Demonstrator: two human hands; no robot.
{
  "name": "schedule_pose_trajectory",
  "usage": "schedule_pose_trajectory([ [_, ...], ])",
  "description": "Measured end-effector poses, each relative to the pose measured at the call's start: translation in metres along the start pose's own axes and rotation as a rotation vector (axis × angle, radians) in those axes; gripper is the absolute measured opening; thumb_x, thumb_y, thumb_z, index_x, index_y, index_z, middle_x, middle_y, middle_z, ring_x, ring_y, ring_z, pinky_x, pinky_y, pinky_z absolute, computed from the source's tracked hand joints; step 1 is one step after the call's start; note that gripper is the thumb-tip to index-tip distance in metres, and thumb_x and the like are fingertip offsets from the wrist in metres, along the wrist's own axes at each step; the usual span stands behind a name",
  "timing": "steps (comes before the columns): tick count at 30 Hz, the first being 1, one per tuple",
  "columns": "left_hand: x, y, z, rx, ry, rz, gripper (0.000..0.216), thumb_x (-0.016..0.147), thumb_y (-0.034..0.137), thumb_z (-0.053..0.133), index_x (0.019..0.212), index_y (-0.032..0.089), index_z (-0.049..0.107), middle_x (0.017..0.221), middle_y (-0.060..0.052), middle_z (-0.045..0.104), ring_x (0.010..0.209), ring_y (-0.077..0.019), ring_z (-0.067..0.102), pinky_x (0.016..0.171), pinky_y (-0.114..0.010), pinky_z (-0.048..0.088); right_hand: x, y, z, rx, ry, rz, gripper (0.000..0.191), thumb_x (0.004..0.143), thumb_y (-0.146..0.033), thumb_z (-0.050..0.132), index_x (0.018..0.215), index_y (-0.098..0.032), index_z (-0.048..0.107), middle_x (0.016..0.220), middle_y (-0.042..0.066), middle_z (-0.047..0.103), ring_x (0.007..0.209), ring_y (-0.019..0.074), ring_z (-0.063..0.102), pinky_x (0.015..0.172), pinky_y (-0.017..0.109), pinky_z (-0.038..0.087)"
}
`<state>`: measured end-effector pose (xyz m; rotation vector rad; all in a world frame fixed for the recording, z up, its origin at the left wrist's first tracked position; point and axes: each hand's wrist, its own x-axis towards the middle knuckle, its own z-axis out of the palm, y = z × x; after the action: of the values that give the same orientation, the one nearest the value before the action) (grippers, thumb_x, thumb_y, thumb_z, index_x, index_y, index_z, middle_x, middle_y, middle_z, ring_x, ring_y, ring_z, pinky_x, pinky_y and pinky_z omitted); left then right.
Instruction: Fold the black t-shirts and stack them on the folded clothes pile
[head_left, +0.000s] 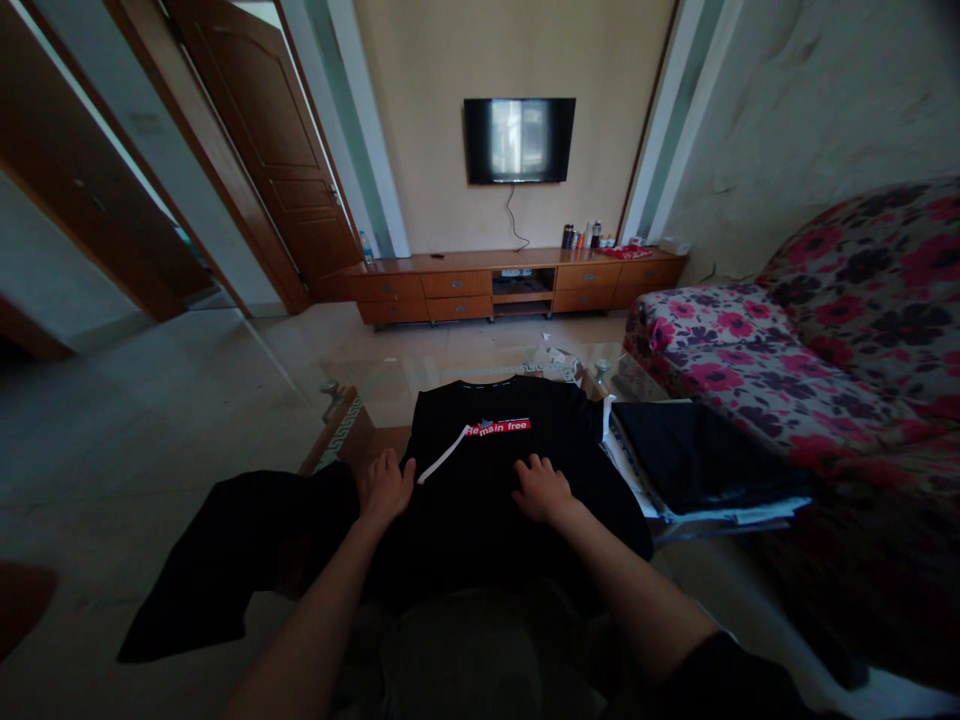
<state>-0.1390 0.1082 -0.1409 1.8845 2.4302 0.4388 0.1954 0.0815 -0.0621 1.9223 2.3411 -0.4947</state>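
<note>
A black T-shirt (480,510) with a red "Remain free" print lies spread on a glass-topped table, its neckline on the far side. A narrow white strip (444,456) runs slantwise from the print. My left hand (386,487) rests at the shirt's left side, thumb apart from the bent fingers. Black cloth (217,550) reaches out to the left past that hand and hangs off the table edge. My right hand (543,488) lies on the shirt's front right of middle, fingers apart and slightly bent. Both hands touch the fabric.
A stack of folded dark clothes (705,460) sits at the table's right end. The glass table (390,375) has a patterned rim. A floral sofa (750,340) stands to the right. Beyond are a wooden TV cabinet (457,285), a wall television (520,140) and a brown door (270,150).
</note>
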Motion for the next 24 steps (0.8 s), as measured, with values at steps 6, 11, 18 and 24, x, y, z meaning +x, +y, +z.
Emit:
schedule_pose_trajectory([
  [6,0.018,-0.005,-0.007,-0.021,-0.004,-0.049,0.025,0.092,0.032,0.051,0.097,0.016,0.070,0.103,-0.016,0.068,0.105,-0.0302,0.064,0.096,-0.038,0.045,0.002,0.000,0.002,-0.008,0.012,-0.008,0.049,0.089,-0.040,0.062,0.135,-0.028,0.053,0.141,0.015,0.047,0.130,0.0352,0.045,0.097,0.049,0.044],
  [11,0.023,-0.014,-0.005,-0.043,-0.036,-0.124,0.023,0.093,0.026,0.048,0.091,0.016,0.069,0.097,-0.017,0.071,0.097,-0.0293,0.068,0.085,-0.036,0.049,0.003,0.000,0.003,-0.006,0.002,-0.016,0.049,0.089,-0.041,0.062,0.136,-0.029,0.052,0.144,0.014,0.045,0.131,0.0344,0.044,0.098,0.048,0.043],
  [18,0.024,-0.018,-0.005,-0.063,-0.037,-0.183,0.026,0.093,0.028,0.047,0.105,0.014,0.066,0.106,-0.023,0.070,0.104,-0.0337,0.068,0.085,-0.041,0.050,0.001,-0.002,0.002,0.002,0.010,-0.036,0.050,0.089,-0.041,0.063,0.136,-0.030,0.053,0.143,0.013,0.046,0.131,0.0337,0.044,0.098,0.048,0.043],
  [24,0.042,-0.035,-0.020,-0.154,-0.150,-0.133,0.020,0.084,0.016,0.055,0.099,0.018,0.067,0.104,-0.014,0.073,0.102,-0.0261,0.070,0.086,-0.033,0.051,0.000,-0.001,0.003,-0.008,0.017,-0.045,0.051,0.089,-0.040,0.062,0.137,-0.029,0.052,0.143,0.013,0.046,0.131,0.0340,0.044,0.098,0.048,0.044],
])
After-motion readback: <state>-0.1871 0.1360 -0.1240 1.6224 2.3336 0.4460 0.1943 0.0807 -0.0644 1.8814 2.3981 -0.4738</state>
